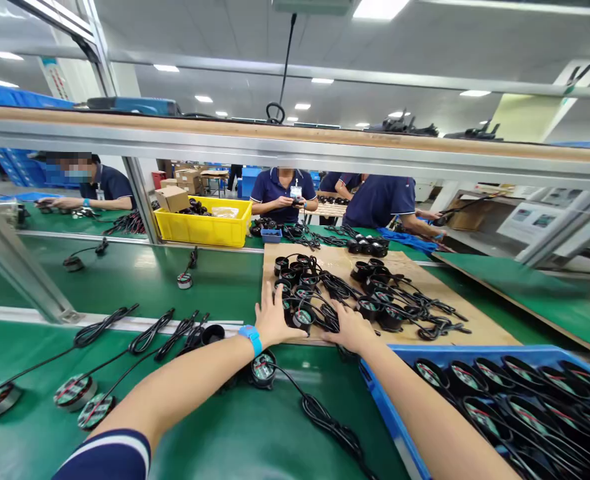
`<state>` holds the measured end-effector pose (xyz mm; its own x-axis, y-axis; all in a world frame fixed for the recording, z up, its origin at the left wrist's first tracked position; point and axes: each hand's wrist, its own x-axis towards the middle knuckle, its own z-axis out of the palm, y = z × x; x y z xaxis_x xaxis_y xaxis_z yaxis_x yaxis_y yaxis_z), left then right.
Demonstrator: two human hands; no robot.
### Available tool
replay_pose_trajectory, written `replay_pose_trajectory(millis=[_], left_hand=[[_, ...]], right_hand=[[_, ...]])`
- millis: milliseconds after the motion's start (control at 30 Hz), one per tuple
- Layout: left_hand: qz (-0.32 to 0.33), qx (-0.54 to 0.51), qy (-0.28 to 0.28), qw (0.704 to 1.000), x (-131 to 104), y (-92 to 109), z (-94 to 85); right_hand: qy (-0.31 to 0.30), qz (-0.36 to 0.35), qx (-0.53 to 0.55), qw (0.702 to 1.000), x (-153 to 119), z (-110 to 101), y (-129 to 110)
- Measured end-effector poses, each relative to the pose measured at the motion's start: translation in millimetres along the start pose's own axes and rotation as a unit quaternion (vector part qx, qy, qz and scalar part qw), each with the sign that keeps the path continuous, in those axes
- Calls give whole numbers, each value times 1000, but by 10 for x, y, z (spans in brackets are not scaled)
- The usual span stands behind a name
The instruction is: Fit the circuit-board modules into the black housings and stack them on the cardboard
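My left hand (273,323) reaches over the cardboard sheet with fingers and thumb spread, against the near-left side of a cluster of black round motor housings (303,317). My right hand (351,328) is at the near-right side of that cluster, its thumb and fingers apart beside a coiled black cable (331,319). Whether its fingertips press on the cable cannot be made out. Green circuit boards with red wires show inside the housings. Below my left wrist, another black housing (263,369) lies on the green bench, its bundled cable (327,423) trailing toward me.
A blue tray (382,393) full of wired housings stands at right. Silver motor parts with cables (75,392) lie at left. More housings (377,287) share the cardboard (455,333). Beyond are a yellow bin (199,230), a metal post (19,260), an overhead shelf and several co-workers.
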<state>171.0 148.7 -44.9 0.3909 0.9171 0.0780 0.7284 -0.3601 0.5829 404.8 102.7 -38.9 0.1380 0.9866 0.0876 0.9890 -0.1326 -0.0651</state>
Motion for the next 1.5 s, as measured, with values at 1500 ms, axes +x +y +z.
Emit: replay_pose_trajectory(millis=[1500], left_hand=[[-133,153,-33,979,568,-353,318]], right_hand=[[34,159,35,986,765,291,-160]])
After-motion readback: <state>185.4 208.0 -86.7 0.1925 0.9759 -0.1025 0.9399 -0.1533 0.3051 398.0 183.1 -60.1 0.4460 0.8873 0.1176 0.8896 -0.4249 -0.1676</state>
